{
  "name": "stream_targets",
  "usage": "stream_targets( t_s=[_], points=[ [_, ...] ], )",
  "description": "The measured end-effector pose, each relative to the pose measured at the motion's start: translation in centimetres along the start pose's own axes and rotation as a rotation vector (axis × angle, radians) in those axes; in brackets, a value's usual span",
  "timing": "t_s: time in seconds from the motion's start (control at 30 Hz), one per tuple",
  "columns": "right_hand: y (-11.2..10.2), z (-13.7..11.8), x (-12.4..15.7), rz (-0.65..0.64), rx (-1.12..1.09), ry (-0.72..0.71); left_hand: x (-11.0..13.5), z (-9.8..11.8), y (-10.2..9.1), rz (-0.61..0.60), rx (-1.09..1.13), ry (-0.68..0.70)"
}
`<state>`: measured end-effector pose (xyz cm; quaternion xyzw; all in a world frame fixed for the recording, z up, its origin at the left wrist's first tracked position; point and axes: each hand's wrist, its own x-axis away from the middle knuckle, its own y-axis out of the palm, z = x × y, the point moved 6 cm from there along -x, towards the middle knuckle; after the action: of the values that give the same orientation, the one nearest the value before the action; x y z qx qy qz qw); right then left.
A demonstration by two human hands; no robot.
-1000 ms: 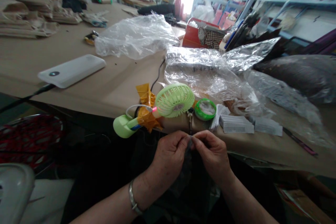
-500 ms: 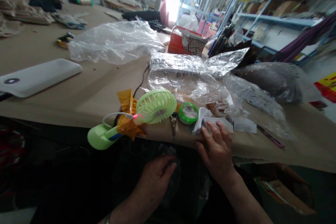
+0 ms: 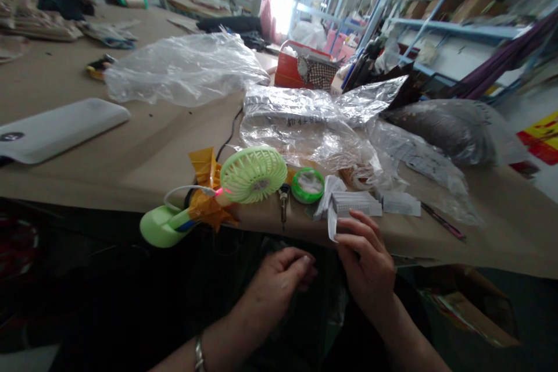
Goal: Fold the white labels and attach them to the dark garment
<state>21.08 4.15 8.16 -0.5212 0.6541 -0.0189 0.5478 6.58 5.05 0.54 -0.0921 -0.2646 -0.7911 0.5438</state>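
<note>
The right hand (image 3: 364,261) curled narrowly against the light, floppy paper slips (image 3: 354,204), best pinched at an edge; the left hand (image 3: 279,282) held nothing visible.

Clear plastic bag (image 3: 300,128) is shining glossy and crinkled mid-frame; white paper slips (image 3: 355,204) are looking matt, lower right of centre.

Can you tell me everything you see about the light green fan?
It is a small handheld fan of pale green plastic. Its round head has a ribbed grille with a grey centre. The chunky handle, with a blue stripe near it, pokes past the table edge. A thin white cable loops to a glowing pink tip by the head. Wrinkled orange tape wraps its neck. It lies on brown paper.
</note>
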Motion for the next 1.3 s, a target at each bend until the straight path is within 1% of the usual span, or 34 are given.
stream_targets(
  t_s=[0.07, 0.13, 0.2, 0.27, 0.33, 0.4, 0.47, 0.53, 0.6, 0.7, 0.83, 0.9, 0.97, 1.03, 1.1, 1.2, 1.3],
  points=[
    [-0.1, -1.5, 0.8, -0.05, -0.056, -0.023, 0.0, 0.3, 1.6, -0.102, 0.278, -0.074],
    [0.1, -3.1, 1.8, -0.112, -0.072, -0.056, -0.1, 0.9, 2.8, -0.164, 0.478, -0.098],
    [0.2, -4.2, 2.6, -0.157, -0.066, -0.096, -0.3, 1.1, 3.2, -0.139, 0.552, -0.109],
    [0.3, -4.5, 2.9, -0.192, -0.046, -0.136, -0.4, 1.1, 3.2, -0.085, 0.551, -0.122],
    [0.0, -3.6, 2.5, -0.199, -0.008, -0.145, -0.4, 0.8, 3.0, -0.06, 0.509, -0.154],
    [-0.6, -1.6, 1.7, -0.167, 0.095, -0.093, -0.2, 0.2, 2.7, -0.031, 0.431, -0.204],
    [-1.1, 0.7, 0.8, -0.144, 0.258, -0.015, 0.1, -0.4, 2.3, 0.005, 0.345, -0.249],
    [-1.1, 2.4, 0.5, -0.184, 0.397, 0.023, 0.4, -0.8, 2.1, 0.016, 0.297, -0.261],
    [-0.9, 3.3, 0.5, -0.213, 0.463, 0.017, 0.5, -1.1, 2.1, 0.001, 0.282, -0.267],
    [-1.1, 3.7, 0.9, -0.155, 0.445, -0.012, 0.6, -1.3, 2.2, -0.011, 0.275, -0.283],
    [-1.9, 3.9, 1.1, -0.045, 0.326, -0.003, 0.6, -1.1, 2.3, -0.027, 0.31, -0.312],
    [-2.3, 3.3, 1.2, -0.017, 0.233, 0.009, 0.7, -1.0, 2.3, -0.038, 0.339, -0.331],
    [-2.0, 1.7, 1.4, -0.044, 0.089, -0.007, 0.8, -0.8, 2.6, -0.069, 0.384, -0.338],
    [-1.3, -0.5, 1.7, -0.125, -0.066, -0.062, 0.8, -0.4, 3.0, -0.121, 0.457, -0.315],
    [-0.3, -2.8, 2.1, -0.208, -0.161, -0.139, 0.7, -0.2, 3.2, -0.154, 0.532, -0.278],
    [0.8, -4.8, 2.6, -0.27, -0.174, -0.215, 0.7, -0.3, 3.0, -0.124, 0.601, -0.264],
    [1.4, -4.9, 2.9, -0.285, -0.154, -0.23, 0.8, -0.6, 2.9, -0.119, 0.62, -0.27]
  ],
)
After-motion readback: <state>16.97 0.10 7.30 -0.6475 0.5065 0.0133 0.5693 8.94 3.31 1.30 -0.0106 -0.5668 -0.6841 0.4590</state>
